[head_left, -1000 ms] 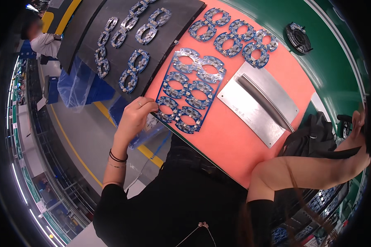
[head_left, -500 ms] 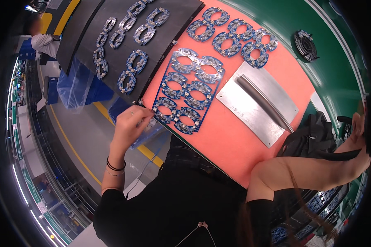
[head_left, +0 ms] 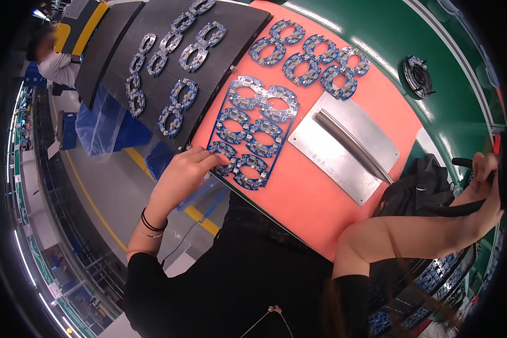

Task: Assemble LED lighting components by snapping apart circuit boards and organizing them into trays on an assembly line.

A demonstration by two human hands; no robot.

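A blue panel of joined figure-eight circuit boards point(head_left: 247, 134) lies on the pink mat point(head_left: 304, 208) in front of me. My left hand point(head_left: 188, 172) is at the panel's near left corner, fingers closed over its edge and fingertips on the lowest board. My right hand point(head_left: 481, 177) is far to the right, beside the dark rim of the view. Its fingers are bent; what they hold, if anything, is hidden. Right of the panel lies a flat metal plate point(head_left: 321, 152) with a long raised bar handle point(head_left: 352, 143).
Several separate figure-eight boards point(head_left: 302, 72) lie at the mat's far side, more on the black mat point(head_left: 222, 59) at left. A round black part point(head_left: 417, 78) sits on the green surface point(head_left: 377, 25). A black bag point(head_left: 419, 188) lies at right. Another person point(head_left: 53, 59) is far left.
My left hand has moved from beside the panel's corner onto it, its fingers now over the lowest board. My right hand stays at the far right. The whole view has shifted slightly.
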